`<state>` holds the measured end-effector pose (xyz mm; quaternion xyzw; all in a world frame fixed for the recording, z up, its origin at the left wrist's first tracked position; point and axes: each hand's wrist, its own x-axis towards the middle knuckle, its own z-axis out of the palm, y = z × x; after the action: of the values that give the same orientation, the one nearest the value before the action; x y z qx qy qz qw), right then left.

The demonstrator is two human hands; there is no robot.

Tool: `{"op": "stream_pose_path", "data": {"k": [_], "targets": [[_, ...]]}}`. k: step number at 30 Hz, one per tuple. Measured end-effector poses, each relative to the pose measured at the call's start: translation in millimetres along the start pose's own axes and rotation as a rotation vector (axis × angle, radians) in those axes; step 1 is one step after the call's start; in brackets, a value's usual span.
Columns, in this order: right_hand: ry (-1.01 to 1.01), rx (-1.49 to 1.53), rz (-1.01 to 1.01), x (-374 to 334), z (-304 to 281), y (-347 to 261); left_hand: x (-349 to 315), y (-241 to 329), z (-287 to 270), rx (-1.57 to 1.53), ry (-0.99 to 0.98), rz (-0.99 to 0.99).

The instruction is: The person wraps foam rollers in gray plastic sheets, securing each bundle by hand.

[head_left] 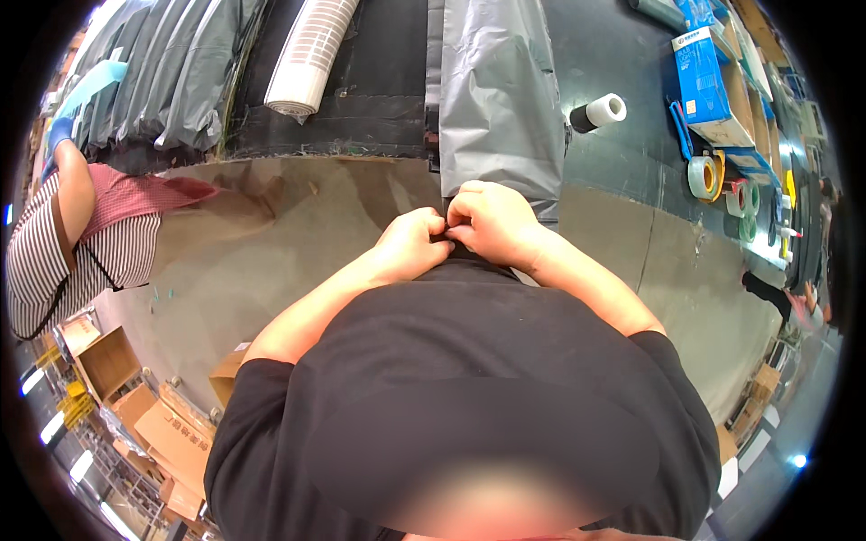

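Pinching the near edge of a grey plastic bag (498, 99) with both hands.
Left hand (413, 242) and right hand (492, 221) touch, each grip closed tight on it, above the tabletop (298, 225).

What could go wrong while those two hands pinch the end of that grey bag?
1. The left hand and right hand crowd one small spot on the grey bag; thin plastic might tear or slip from their grip.
2. The bag hangs over the table edge, so it might slide off if released.
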<state>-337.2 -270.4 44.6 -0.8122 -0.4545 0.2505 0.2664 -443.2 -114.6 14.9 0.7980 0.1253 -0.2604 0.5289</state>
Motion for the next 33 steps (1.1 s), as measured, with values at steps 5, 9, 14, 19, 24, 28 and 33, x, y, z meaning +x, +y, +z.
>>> {"op": "stream_pose_path", "data": {"k": [5, 9, 14, 19, 24, 28, 33], "targets": [[0.097, 0.189, -0.227, -37, 8, 10, 0, 1, -14, -0.073, -0.107, 0.105], [0.139, 0.023, 0.078, -106, 38, 45, 4, -24, -16, -0.130, -0.094, 0.192], [0.628, 0.141, -0.052, -62, 14, 1, 11, -22, -19, 0.053, -0.043, 0.286], [0.429, 0.131, -0.029, -17, 25, -2, 9, -14, -21, 0.139, 0.054, 0.394], [0.342, 0.074, -0.032, -8, 23, -5, 7, -11, -26, 0.241, 0.046, 0.340], [0.444, 0.090, -0.282, -25, 27, 6, 10, -16, -27, -0.159, -0.110, 0.280], [-0.029, -0.230, 0.295, -149, 95, 87, 10, -18, -53, -0.106, -0.464, 0.083]]}}
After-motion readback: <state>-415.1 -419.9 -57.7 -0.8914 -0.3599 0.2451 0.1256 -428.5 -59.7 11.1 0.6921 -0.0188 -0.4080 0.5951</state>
